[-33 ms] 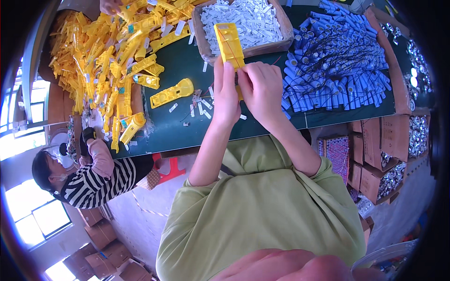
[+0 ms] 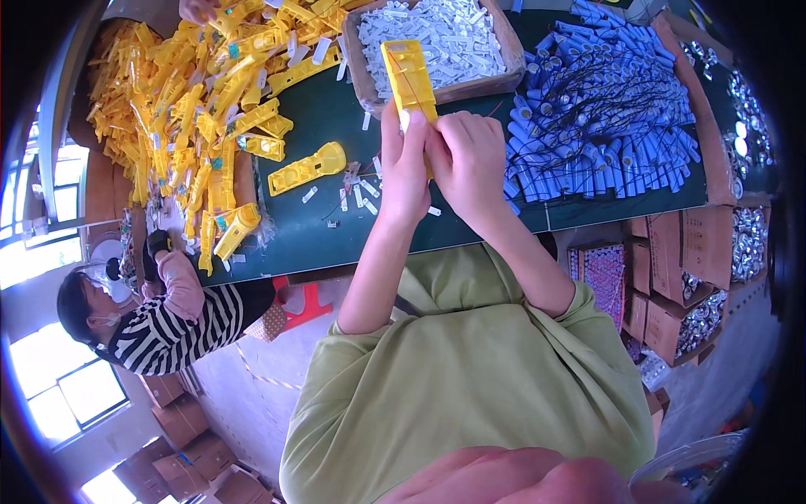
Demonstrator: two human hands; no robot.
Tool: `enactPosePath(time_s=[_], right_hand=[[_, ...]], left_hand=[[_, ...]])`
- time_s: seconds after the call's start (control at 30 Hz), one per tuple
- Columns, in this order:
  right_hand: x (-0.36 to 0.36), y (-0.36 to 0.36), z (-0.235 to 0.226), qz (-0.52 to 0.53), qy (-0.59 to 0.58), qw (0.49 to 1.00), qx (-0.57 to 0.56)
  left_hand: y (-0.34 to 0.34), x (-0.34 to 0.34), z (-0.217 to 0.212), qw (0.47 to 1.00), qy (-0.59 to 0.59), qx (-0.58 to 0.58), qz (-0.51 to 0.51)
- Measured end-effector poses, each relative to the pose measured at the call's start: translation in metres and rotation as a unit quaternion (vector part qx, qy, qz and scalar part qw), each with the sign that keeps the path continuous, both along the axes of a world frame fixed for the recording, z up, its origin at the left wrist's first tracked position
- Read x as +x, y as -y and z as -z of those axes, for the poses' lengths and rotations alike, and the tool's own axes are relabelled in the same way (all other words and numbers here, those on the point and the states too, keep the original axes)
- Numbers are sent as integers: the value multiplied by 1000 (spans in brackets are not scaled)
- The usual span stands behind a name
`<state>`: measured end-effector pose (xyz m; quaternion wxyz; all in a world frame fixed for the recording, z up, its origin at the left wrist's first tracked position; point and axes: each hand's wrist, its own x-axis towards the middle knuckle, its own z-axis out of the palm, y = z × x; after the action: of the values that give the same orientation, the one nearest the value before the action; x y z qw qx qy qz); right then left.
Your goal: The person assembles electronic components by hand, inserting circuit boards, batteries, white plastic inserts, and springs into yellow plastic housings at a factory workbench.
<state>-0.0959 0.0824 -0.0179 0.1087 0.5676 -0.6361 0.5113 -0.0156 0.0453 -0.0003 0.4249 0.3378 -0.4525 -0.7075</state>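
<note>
A yellow plastic housing, long and narrow with a rounded head (image 2: 306,168), lies left of centre on the dark green surface (image 2: 315,223), its long axis running from lower left to upper right, the head at the upper right. In the upper centre, a second yellow plastic housing, with open compartments and a thin reddish wire (image 2: 409,71), is held above the surface. Its long axis is nearly vertical in the frame, leaning a little left at the top; a squared end points up, and the lower end is mostly covered. The left hand (image 2: 405,181) pinches it, thumb on its face. The right hand (image 2: 468,164) has its fingers curled and bunched at the right edge; whether they grip anything cannot be told.

At the upper left, a brown cardboard box (image 2: 105,185) is heaped with yellow housings that spill onto the surface. At the top centre, a brown cardboard tray (image 2: 487,89) is filled with small white plastic pieces (image 2: 428,42). Upper right, blue cylinders with black wires (image 2: 604,109) are piled on the surface. At the lower right, an open cardboard box (image 2: 663,332) contains shiny silver parts (image 2: 703,323).
</note>
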Motion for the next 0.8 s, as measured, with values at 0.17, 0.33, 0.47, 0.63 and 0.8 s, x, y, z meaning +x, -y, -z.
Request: enactPosePath(time_s=[0.17,0.33,0.47,0.63,0.8], right_hand=[[-12,2,-5,-27,-52,998,23],[-63,-7,-40,-232,30,955,181],[-188,34,-69,-98,6,939,330],[-283,99,-4,-77,-318,818,472],[-260,130,-12,-132,-256,718,633]], left_hand=[[17,-4,6,1000,-5,-23,2],[34,5,4,991,65,-108,53],[38,15,6,982,72,-119,129],[47,22,15,978,37,-130,162],[51,26,16,983,30,-86,160]])
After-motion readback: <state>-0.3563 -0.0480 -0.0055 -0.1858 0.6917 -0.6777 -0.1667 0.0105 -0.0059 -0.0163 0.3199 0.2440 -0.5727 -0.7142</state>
